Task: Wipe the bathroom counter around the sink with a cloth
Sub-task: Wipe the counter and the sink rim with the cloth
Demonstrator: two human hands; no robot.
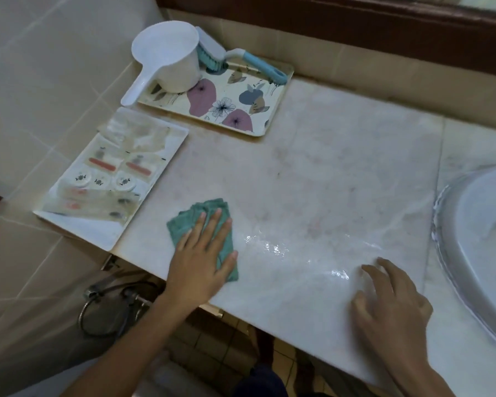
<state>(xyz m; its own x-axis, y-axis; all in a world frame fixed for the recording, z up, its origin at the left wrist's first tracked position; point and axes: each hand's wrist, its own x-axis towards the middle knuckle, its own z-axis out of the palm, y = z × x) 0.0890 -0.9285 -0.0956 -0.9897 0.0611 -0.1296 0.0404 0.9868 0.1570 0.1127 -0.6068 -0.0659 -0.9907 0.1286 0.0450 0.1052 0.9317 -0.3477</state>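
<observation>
The cloth [189,219], a green one folded small, lay on the counter [341,173] near its front edge, well to the left of the sink [487,224]. The left hand [202,253] was flat on top of it, fingers straight and a little spread, pressing it down rather than gripping; the cloth's corners showed past the fingertips and beside the thumb. The right hand [393,308] rested on the counter nearer the sink, holding nothing, its fingers loosely bent with the tips on the stone. Between the two hands the surface shone with a wet patch [269,247].

At the back left stood a flowered tray [226,93]. A white scoop [169,58] sat on its left end, handle jutting out over the tray's edge, and a brush [241,57] with a blue handle lay along its far side, bristles just beside the scoop. In front of that tray, at the counter's left end, was a white tray [98,233] filled with small packets [106,167]. A hose [103,305] hung coiled under the counter.
</observation>
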